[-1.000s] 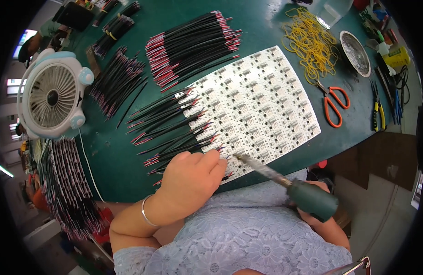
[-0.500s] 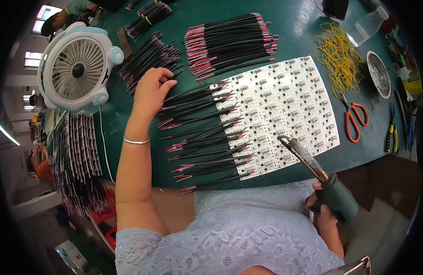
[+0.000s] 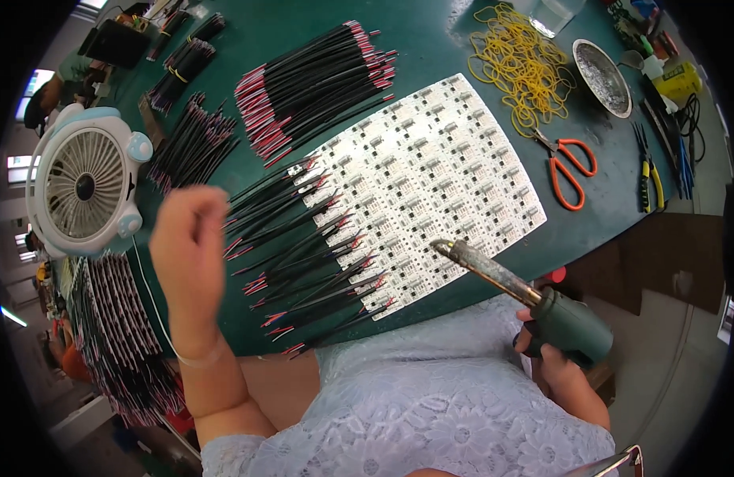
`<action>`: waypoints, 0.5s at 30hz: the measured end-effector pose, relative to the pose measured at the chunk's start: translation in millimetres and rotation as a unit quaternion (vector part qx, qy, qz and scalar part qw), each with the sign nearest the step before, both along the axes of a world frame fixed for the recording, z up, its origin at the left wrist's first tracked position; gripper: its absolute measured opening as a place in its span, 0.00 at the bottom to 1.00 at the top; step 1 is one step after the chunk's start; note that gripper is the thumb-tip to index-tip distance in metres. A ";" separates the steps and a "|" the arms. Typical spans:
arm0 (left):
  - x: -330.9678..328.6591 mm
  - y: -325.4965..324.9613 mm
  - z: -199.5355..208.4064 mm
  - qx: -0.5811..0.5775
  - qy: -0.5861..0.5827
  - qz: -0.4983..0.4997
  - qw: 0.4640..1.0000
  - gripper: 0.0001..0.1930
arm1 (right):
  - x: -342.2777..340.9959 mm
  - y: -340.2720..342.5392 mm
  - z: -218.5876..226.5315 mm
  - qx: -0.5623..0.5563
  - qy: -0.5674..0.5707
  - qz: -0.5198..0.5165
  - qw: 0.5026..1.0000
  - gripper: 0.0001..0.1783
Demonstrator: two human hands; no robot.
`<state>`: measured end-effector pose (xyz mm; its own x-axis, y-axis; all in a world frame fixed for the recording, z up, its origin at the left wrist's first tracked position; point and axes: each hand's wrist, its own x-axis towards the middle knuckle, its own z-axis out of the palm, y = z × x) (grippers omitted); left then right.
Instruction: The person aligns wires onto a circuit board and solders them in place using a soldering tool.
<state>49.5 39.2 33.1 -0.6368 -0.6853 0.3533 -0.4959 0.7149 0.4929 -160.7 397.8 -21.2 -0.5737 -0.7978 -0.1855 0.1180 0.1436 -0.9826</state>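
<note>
The right hand (image 3: 553, 362) is wrapped tight around the dark green handle of a soldering iron (image 3: 514, 290); its fingers are closed on the grip, and the metal barrel slants up and left so that the tip hangs over the near edge of the white circuit-board panel (image 3: 430, 179). That panel lies flat in the middle of the green table (image 3: 430, 40) and serves as the landmark here.

The left hand (image 3: 188, 238) is raised above the table left of the panel, blurred, with the fingers curled in toward the palm; I cannot tell whether anything is pinched between them. A thin bangle sits at its wrist.

Along the panel's left edge, rows of short black wires with red ends (image 3: 303, 246) fan out, their tips touching or overlapping the panel's edge. Above and left of the panel lies a larger bundle of the same black and red wires (image 3: 315, 83), and farther left 2 smaller heaps (image 3: 192, 143).

Far left of the panel stands a small white and pale blue desk fan (image 3: 85, 183), facing up.

Right of the panel lie orange-handled scissors (image 3: 569, 167). Above the panel's right corner is a loose pile of yellow rubber bands (image 3: 518, 56), and beside it a round metal dish (image 3: 601, 75). Yellow-handled pliers (image 3: 649, 171) lie beyond the scissors, near the table's right edge.
</note>
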 end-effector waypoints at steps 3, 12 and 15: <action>-16.9 68.8 7.7 0.018 -0.044 -0.189 0.981 0.10 | -6.2 15.2 -0.7 0.000 0.010 0.046 0.999 0.12; -12.9 108.7 -32.9 0.035 -0.120 -0.245 0.961 0.12 | -10.0 12.6 -6.6 0.031 0.223 0.191 0.955 0.17; -13.4 109.0 -38.5 0.049 -0.106 -0.248 0.962 0.12 | -11.8 9.0 -6.7 0.023 0.327 0.220 0.919 0.18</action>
